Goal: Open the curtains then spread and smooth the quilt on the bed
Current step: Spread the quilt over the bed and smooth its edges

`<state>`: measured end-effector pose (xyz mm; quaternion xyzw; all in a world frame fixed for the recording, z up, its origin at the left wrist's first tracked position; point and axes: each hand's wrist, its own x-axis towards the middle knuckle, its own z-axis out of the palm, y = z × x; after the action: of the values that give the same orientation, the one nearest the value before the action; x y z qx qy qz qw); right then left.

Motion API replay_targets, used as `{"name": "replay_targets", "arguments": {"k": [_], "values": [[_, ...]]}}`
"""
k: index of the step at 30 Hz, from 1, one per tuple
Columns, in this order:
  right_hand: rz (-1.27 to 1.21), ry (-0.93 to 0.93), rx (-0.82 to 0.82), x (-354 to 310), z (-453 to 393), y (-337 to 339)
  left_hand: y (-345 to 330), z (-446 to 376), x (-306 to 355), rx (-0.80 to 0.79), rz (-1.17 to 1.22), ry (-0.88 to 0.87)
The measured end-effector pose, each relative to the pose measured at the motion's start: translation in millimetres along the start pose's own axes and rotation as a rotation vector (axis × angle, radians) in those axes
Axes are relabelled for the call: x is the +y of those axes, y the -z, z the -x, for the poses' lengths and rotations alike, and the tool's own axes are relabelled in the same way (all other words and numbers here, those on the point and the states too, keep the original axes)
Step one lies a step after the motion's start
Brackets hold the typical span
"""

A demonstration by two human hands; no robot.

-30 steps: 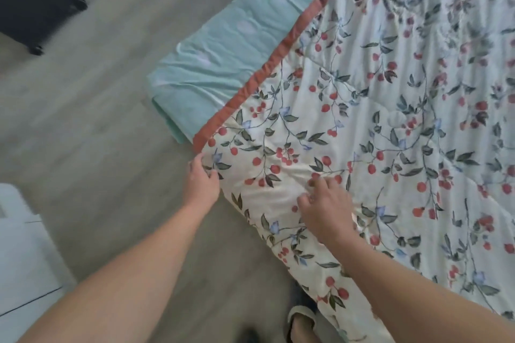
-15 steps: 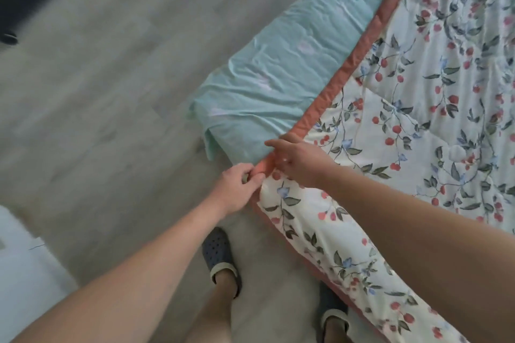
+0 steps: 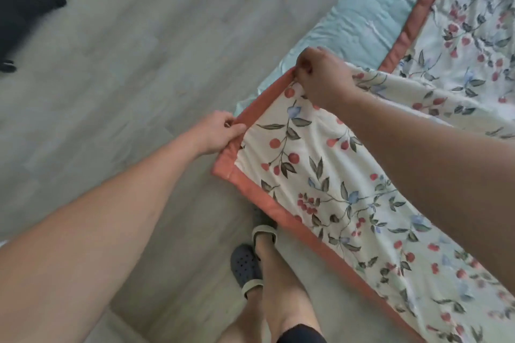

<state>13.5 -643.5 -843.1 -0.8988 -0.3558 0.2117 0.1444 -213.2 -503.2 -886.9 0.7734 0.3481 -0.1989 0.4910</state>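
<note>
now both hands point(image 3: 220, 132) point(image 3: 323, 75) pinch the floral quilt's point(image 3: 320, 175) salmon binding.

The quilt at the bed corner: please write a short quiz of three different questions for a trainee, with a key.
1. True or false: both hands pinch the quilt's orange border.
2. Which hand grips nearer the quilt's corner? A) left hand B) right hand C) neither
3. Fill in: beside the lifted quilt edge, a pale ____ sheet lies uncovered on the bed.

Key: 1 true; 2 A; 3 green.
</note>
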Motion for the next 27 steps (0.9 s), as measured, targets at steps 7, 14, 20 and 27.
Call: {"name": "replay_targets", "arguments": {"k": [7, 14, 20, 27], "values": [[-0.126, -0.028, -0.313, -7.8, -9.3, -72.6, -4.9, -25.5, -60.9, 0.058, -0.168, 0.325], [-0.107, -0.296, -0.294, -2.8, 55.4, -84.7, 5.5, -39.4, -53.3, -0.295, -0.347, 0.434], [-0.149, -0.623, -0.276, -13.5, 60.2, -63.8, 49.7, -93.8, 8.4, -0.191, -0.13, 0.326], [-0.305, -0.839, -0.573, -41.1, 65.1, -44.7, 113.0, -126.7, 106.5, -0.278, -0.246, 0.084]]}}
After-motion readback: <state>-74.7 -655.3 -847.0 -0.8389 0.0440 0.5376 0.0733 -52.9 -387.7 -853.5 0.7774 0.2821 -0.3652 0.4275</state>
